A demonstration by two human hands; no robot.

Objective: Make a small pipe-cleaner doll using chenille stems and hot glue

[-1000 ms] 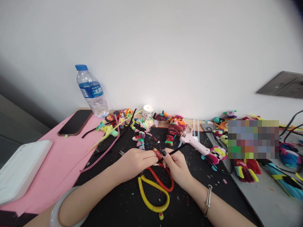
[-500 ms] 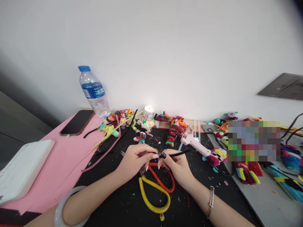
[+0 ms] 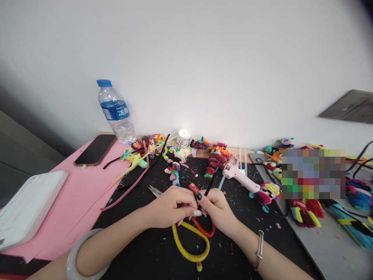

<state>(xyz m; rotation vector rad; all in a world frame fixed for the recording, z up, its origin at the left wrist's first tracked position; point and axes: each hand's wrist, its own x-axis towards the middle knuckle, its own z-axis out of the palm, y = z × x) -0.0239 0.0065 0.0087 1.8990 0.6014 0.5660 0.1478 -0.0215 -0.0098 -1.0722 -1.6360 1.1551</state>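
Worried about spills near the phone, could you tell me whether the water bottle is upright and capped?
Upright and capped: the bottle stands on the pink sheet with its blue cap on top.

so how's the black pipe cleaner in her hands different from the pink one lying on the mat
The black pipe cleaner is pinched between the left hand and right hand, its free end sticking up off the mat. The pink pipe cleaner lies flat and untouched, left of the hands. The visible black length looks shorter than the pink. Both are thin fuzzy craft stems.

Water bottle [image 3: 116, 112] blue label: Chinese chars, approx. "冰露"; nothing else legible.
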